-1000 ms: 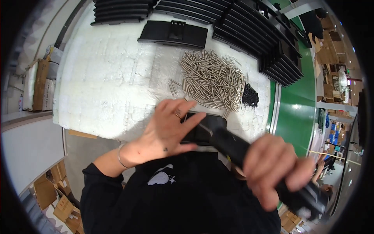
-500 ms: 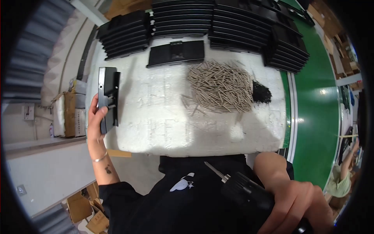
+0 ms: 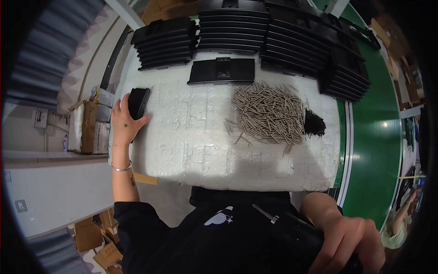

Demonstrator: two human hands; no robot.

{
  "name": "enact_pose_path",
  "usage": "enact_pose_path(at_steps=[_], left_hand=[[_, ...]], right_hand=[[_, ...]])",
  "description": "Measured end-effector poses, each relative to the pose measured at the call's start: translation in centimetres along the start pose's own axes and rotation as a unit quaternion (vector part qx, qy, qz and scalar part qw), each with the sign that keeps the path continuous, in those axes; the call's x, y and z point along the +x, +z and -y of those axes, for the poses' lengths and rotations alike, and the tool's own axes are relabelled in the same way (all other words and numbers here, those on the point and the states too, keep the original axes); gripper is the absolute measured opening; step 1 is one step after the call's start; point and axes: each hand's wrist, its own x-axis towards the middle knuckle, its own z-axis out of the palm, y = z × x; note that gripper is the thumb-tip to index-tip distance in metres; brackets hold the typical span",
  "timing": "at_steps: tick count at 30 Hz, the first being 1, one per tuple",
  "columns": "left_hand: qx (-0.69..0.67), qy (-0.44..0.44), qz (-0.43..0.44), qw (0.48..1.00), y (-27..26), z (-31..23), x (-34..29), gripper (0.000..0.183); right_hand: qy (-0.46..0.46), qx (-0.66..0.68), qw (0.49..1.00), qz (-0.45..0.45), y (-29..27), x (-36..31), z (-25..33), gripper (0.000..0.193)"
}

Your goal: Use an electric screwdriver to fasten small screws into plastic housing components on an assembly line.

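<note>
At the table's left edge, my left hand (image 3: 125,121) grips a black plastic panel (image 3: 139,101), fingers along its outer side and thumb on its inner side. The hand covers much of the panel's near part. My right hand (image 3: 349,239) is wrapped around a black power screwdriver (image 3: 299,228), held close to the front of my black shirt. Its metal bit (image 3: 263,213) points up and to the left. Another black panel (image 3: 207,71) lies flat at the back middle. In front of it is a heap of thin metal pins (image 3: 269,114), with small black screws (image 3: 315,124) piled to their right.
Several stacks of black panels (image 3: 232,29) line the table's far side. White wrapped sheeting (image 3: 182,150) covers the tabletop. A green surface (image 3: 376,137) runs along the right. Cardboard boxes (image 3: 89,130) stand at the left, and a person's arm (image 3: 401,214) shows at far right.
The panel under my left hand has tipped from standing on edge to lying lower, and my hand has come over its top. The right hand keeps hold of the screwdriver. The view has shifted slightly.
</note>
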Motion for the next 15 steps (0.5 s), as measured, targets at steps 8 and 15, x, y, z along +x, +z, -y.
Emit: enact_pose_path(at_steps=[8, 15], left_hand=[[-0.317, 0.301, 0.075, 0.896, 0.6, -14.2, 8.5, 0.07], [-0.266, 0.337, 0.178, 0.885, 2.5, -17.8, 12.0, 0.087]], right_hand=[[-0.056, -0.081, 0.995, 0.0, 1.1, -1.1, 0.5, 0.024], [0.088, -0.156, 0.981, -0.071, -2.9, -5.0, 6.2, 0.032]])
